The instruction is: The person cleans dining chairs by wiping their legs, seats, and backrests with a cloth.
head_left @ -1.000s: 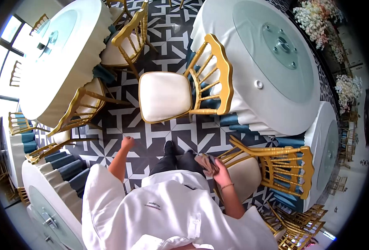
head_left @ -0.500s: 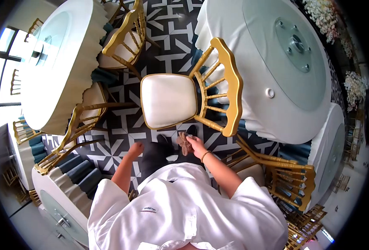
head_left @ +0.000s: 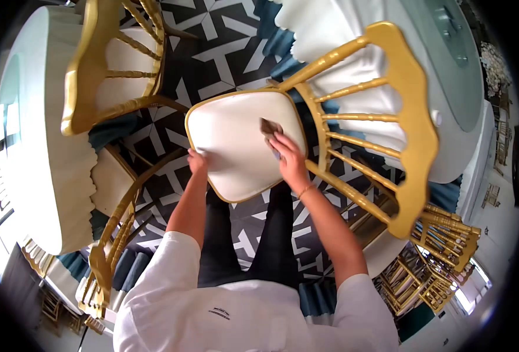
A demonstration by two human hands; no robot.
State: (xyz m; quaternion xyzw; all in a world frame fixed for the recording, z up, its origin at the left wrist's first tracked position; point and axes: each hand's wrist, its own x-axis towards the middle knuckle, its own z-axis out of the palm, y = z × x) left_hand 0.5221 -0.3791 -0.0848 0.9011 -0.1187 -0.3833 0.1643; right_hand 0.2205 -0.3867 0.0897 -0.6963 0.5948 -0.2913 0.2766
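Observation:
A gold chair [head_left: 414,132] with a white padded seat [head_left: 236,126] stands right in front of me, its spindled back to the right. My left hand [head_left: 198,161] is closed on the left edge of the seat, fingers curled over the rim. Above the right part of the seat, my right hand [head_left: 288,158] grips a crumpled brown cloth [head_left: 267,126]. Whether the cloth touches the seat, I cannot tell.
Round tables with white cloths [head_left: 69,188] and glass turntables [head_left: 447,47] flank me. Another gold chair [head_left: 80,70] is at the upper left, one more [head_left: 101,270] at the lower left. Patterned black-and-white floor [head_left: 224,44] runs between them.
I have come closer to the chair and bent over it. My left hand has moved onto the seat's edge; my right hand has carried the cloth forward over the seat.

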